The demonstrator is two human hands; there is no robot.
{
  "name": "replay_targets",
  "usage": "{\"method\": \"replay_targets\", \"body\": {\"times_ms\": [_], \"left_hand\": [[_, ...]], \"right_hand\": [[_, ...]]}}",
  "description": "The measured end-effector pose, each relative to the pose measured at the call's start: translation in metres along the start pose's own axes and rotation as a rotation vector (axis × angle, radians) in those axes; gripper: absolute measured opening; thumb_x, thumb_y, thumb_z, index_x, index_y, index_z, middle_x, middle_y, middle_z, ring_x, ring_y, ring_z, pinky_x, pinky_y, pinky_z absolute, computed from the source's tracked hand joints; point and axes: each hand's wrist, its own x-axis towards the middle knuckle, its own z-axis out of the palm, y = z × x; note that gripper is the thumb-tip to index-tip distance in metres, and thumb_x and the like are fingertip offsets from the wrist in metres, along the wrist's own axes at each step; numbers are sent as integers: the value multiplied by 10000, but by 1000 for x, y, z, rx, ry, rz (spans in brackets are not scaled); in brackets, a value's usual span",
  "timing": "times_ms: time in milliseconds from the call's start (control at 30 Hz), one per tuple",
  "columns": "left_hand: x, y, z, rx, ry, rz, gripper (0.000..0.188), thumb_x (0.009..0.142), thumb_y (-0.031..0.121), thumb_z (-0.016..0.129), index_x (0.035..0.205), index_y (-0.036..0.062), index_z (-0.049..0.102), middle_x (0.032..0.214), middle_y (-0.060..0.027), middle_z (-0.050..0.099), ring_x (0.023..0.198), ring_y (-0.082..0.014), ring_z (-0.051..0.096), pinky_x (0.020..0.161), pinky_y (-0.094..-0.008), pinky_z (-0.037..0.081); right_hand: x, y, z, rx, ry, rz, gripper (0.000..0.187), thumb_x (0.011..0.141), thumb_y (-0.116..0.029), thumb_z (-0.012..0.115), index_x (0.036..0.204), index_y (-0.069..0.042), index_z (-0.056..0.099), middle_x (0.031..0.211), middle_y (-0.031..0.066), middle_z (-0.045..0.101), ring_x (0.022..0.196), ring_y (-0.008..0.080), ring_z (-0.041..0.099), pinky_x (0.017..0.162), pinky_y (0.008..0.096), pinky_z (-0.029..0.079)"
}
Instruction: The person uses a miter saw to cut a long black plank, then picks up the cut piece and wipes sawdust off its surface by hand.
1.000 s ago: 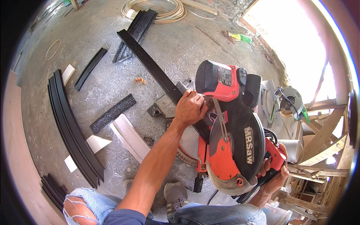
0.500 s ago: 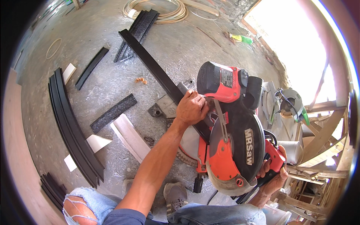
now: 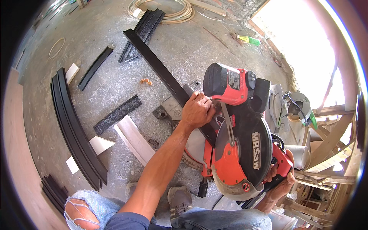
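Note:
A red and black miter saw (image 3: 245, 149) stands on the floor in front of me. Across its base lies a long black strip of moulding (image 3: 163, 74), running away to the far left. My left hand (image 3: 197, 110) is closed over this strip close to the saw head, pressing it against the saw. With my right hand (image 3: 281, 178) I grip the red saw handle (image 3: 283, 163), fingers wrapped round it. The saw's round blade guard covers the blade, and the spot where blade and strip meet is hidden behind it.
Black moulding lengths (image 3: 74, 126), short black offcuts (image 3: 117, 114) and a pale strip (image 3: 134, 140) lie at left. A coiled hose (image 3: 180, 17) and a bottle (image 3: 249, 40) are farther off. At right stand a grey and green circular saw (image 3: 299, 107) and stacked wood (image 3: 329, 145).
Everything in view has shifted slightly to the right together. Both hands keep their grips, and the saw and strip hold the same position relative to each other.

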Motion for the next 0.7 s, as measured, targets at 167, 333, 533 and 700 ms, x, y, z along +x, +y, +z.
{"method": "replay_targets", "body": {"times_ms": [167, 333, 533, 700], "left_hand": [[0, 0, -1, -10, -3, -6, 214, 881, 203, 644, 804, 10, 696, 858, -139, 711, 938, -289, 649, 1024, -421, 440], [0, 0, 0, 8, -12, -7, 228, 883, 211, 639, 832, 2, 712, 868, -147, 718, 952, -295, 654, 1034, -426, 436], [0, -2, 4, -33, 32, 14, 180, 898, 190, 665, 802, 39, 684, 796, -148, 695, 816, -326, 670, 1048, -459, 418], [-1, -4, 5, -25, 45, 19, 181, 903, 193, 660, 805, 42, 684, 798, -140, 693, 827, -321, 668, 1044, -457, 421]], "right_hand": [[0, 1, 1, 8, 4, -1, 742, 985, -349, 592, 1545, 46, 309, 711, 149, 560, 497, 204, 540, 455, 337, 477], [-1, 1, 0, 7, 7, -5, 753, 979, -346, 610, 1545, 48, 307, 710, 150, 561, 495, 205, 540, 458, 339, 477], [0, 0, -1, 17, -1, 9, 752, 976, -350, 616, 1546, 35, 313, 710, 152, 560, 496, 212, 536, 458, 347, 467], [1, 2, -3, 20, -4, 10, 756, 974, -354, 618, 1550, 26, 310, 710, 155, 558, 495, 214, 531, 461, 349, 466]]}}
